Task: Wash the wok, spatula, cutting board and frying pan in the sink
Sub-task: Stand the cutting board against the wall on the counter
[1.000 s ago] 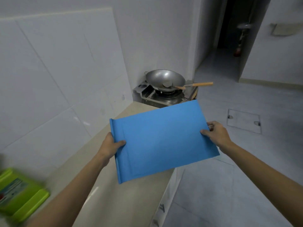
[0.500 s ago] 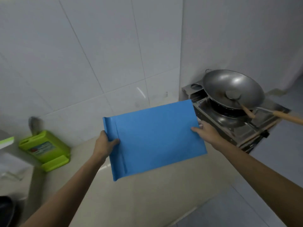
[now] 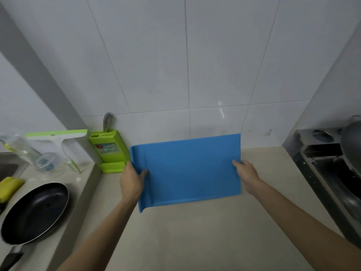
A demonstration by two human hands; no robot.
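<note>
- We see a white tiled wall (image 3: pixel 175 65) filling the upper half of the frame.
- Below it, a beige countertop (image 3: pixel 195 231) spans the lower half, from centre to right.
- At centre, a blue cutting board (image 3: pixel 191 169) is held level above the countertop, its raised lip on the left side.
- Our left hand (image 3: pixel 131 181) grips the board's left edge, thumb on top and fingers curled underneath.
- Our right hand (image 3: pixel 246 174) grips the right edge the same way, thumb lying on the blue surface.
- At lower left, a black frying pan (image 3: pixel 35 212) sits on a lower counter level, its handle pointing toward the bottom left corner.
- At the right edge, a steel gas stove (image 3: pixel 322 169) carries a grey wok (image 3: pixel 351 145), only partly in frame.
- Left of the board, against the wall, stands a green knife block (image 3: pixel 109 149) with one handle sticking out.
- At middle left, a green and white squeegee (image 3: pixel 58 137) leans by a clear bottle (image 3: pixel 21 149).
- At the far left edge we see a yellow sponge (image 3: pixel 8 186) and a corner of the sink (image 3: pixel 7 167).
</note>
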